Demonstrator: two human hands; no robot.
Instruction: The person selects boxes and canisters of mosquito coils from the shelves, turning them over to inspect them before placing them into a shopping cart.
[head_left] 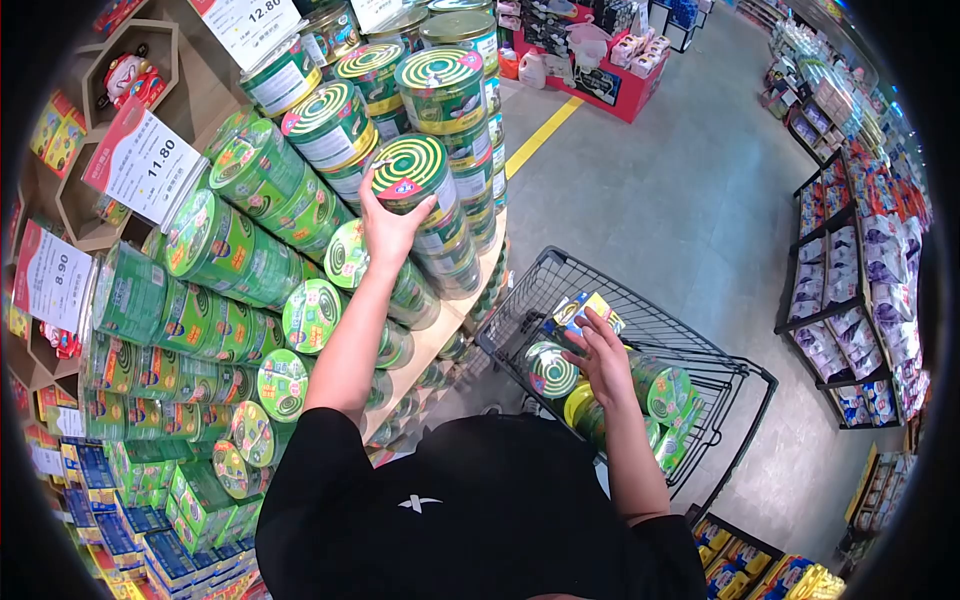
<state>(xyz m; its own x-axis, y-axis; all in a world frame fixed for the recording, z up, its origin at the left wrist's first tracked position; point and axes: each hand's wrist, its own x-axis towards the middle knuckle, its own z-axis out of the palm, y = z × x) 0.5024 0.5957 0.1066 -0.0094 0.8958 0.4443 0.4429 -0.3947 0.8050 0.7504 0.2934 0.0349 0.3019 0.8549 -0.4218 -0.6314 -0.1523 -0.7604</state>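
My left hand [390, 226] grips the near side of a green mosquito coil tin [410, 168], thumb and fingers spread around its rim. The tin has a yellow-and-green spiral lid and tops a stack at the shelf's front edge. Above the shopping cart [690, 345], my right hand [604, 368] hovers with its fingers apart and nothing in them. Below it in the cart lie a spiral-lidded tin [551, 368], green cylindrical packs [665, 395] and a blue-and-yellow package [590, 312].
Stacked green coil packs [235, 245] fill the left shelf beneath price signs [150, 158]. More tins [442, 85] stand behind the gripped one. Grey floor [660, 210] extends beyond the cart to a red display bin [610, 75] and a right-hand rack [850, 290].
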